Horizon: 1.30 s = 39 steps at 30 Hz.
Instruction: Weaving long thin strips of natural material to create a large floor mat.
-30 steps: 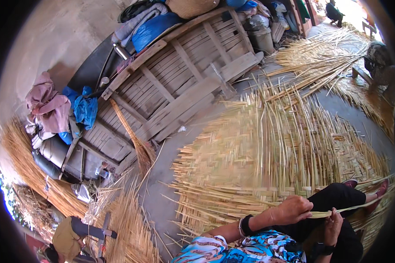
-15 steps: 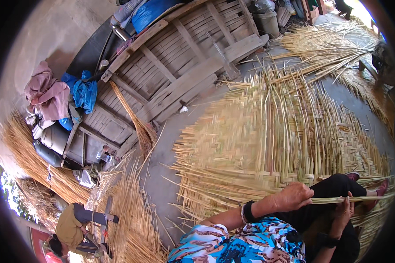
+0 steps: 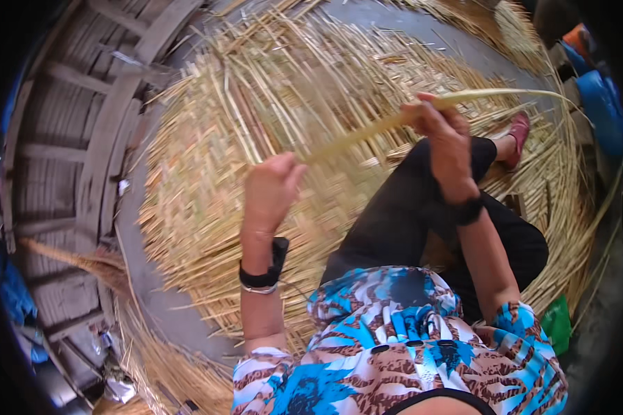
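A long pale split-reed strip (image 3: 367, 131) is stretched between my hands, above a partly woven reed mat (image 3: 201, 187). My left hand (image 3: 275, 187) is closed around the strip's left end. Gripping it further right is my right hand (image 3: 443, 131), blurred by motion, with the fingers curled. Past that hand the strip runs on to the right and bends down in a curve. Loose, unwoven reeds (image 3: 256, 111) lie lengthwise across the mat's far part.
A slatted wooden frame (image 3: 55, 166) stands at the left, with a broom (image 3: 90, 263) against it. Loose reeds (image 3: 173, 380) lie at lower left and more (image 3: 567, 228) to the right. My red shoe (image 3: 518, 138) rests on the mat. At the right are a blue object (image 3: 602, 114) and green bag (image 3: 556, 325).
The view has turned right. Both hands have risen over the mat and moved apart, with the strip now spanning them. The co-worker at lower left is out of view.
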{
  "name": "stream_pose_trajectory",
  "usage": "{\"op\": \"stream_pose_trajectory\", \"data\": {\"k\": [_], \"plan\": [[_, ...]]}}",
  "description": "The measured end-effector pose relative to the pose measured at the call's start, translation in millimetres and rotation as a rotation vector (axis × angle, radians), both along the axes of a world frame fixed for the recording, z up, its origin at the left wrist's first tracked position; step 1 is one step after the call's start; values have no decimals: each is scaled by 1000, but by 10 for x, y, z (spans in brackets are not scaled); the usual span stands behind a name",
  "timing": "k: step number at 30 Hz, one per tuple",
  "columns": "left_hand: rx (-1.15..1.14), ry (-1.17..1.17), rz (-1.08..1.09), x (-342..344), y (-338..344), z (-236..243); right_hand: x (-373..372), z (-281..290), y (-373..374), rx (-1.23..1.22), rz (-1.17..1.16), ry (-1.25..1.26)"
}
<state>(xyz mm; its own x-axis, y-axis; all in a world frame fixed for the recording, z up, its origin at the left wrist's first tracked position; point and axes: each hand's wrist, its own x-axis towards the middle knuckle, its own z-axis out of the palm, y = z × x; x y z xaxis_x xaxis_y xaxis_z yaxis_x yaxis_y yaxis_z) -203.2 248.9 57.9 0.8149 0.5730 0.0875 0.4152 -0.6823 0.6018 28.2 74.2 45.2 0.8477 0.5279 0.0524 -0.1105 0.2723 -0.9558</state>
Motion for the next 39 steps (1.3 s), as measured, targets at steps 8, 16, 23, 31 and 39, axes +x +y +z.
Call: {"op": "stream_pose_trajectory", "data": {"k": [8, 16, 23, 31, 39], "plan": [[-231, -174, 180, -38, 450, -510, -137, 53, 1141, 113, 257, -66], [-566, -665, 706, -299, 839, -1160, -146, -1259, 1518, -697, 601, -714], [-875, -883, 958, -231, 634, -1539, -385, -1841, 1689, -1162, 583, -987], [-1115, -1029, 1137, -88, 644, -1703, -394, -1888, 1764, -951, 513, -690], [-994, -591, 728, 442, 212, -1845, -300, -1709, 1677, -761, 672, -327]]}}
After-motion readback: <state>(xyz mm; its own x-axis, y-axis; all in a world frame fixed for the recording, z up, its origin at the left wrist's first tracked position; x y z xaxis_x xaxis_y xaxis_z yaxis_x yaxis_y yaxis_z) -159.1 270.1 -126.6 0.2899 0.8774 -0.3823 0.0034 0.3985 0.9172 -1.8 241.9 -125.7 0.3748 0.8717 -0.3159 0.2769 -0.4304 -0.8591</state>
